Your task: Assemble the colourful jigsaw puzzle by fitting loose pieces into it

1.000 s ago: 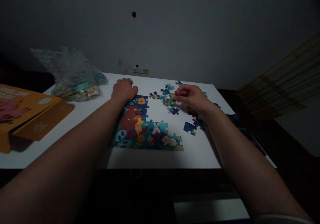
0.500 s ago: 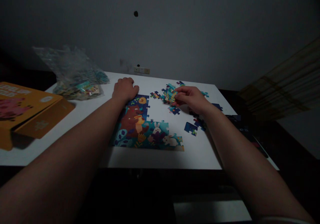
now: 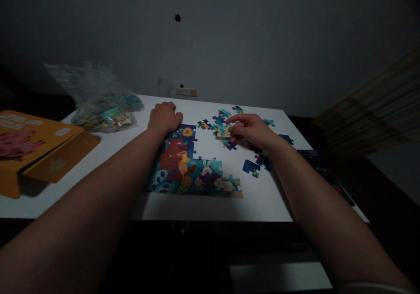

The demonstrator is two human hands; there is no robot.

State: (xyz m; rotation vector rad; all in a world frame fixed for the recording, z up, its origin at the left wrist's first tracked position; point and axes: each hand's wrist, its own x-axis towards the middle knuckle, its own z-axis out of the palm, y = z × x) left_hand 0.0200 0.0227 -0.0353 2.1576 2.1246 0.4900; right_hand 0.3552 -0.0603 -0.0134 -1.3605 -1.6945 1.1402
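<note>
A partly joined jigsaw puzzle (image 3: 177, 167) lies flat on the white table, showing a brown bear and white rabbits. At its upper left corner my left hand (image 3: 165, 118) rests palm down, thumb spread to the side, holding nothing. My right hand (image 3: 251, 130) pinches a teal and yellow puzzle piece (image 3: 223, 131) between thumb and fingers, over a cluster of loose pieces. Around it lie more loose pieces, among them a dark blue piece (image 3: 251, 168) and a small group (image 3: 205, 124) to the left. Some pieces are partly hidden beneath my right hand and forearm.
An orange box (image 3: 39, 141) with an open flap stands at the left. Behind it sits a clear plastic bag (image 3: 105, 106) of puzzle pieces. A dark flat object (image 3: 323, 171) lies along the right edge of the white table (image 3: 197, 208). A wall rises behind.
The piece in my right hand has tilted and now shows more of its yellow part. My right hand has barely shifted, and my left hand stays in place.
</note>
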